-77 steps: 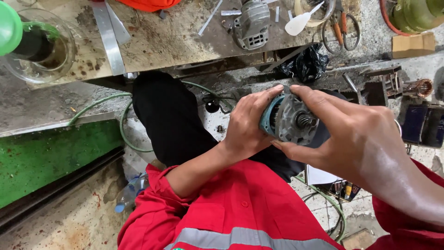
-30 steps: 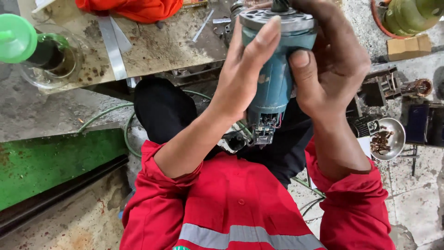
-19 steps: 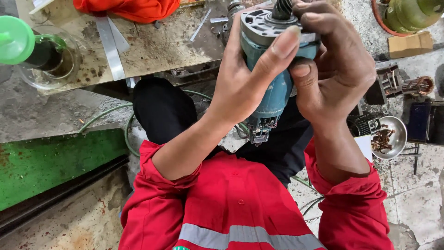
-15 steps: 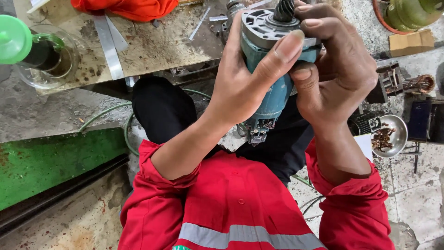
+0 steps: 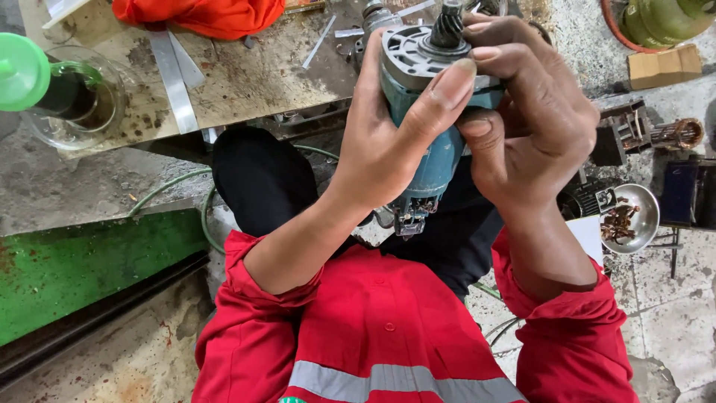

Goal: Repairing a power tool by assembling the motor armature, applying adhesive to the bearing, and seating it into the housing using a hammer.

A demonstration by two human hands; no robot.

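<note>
Clearly both the left hand [image 5: 388,145] and right hand [image 5: 533,130] clasp the teal motor housing [image 5: 432,112]; keep it steady, its geared shaft [image 5: 450,26] probably uppermost

Teal motor housing [image 5: 440,160] with a grey metal end, red coverall sleeves [image 5: 574,336] with a grey reflective stripe, bright green lid [image 5: 21,72], orange cloth [image 5: 201,15], rusty brown worktop [image 5: 246,75].
</note>
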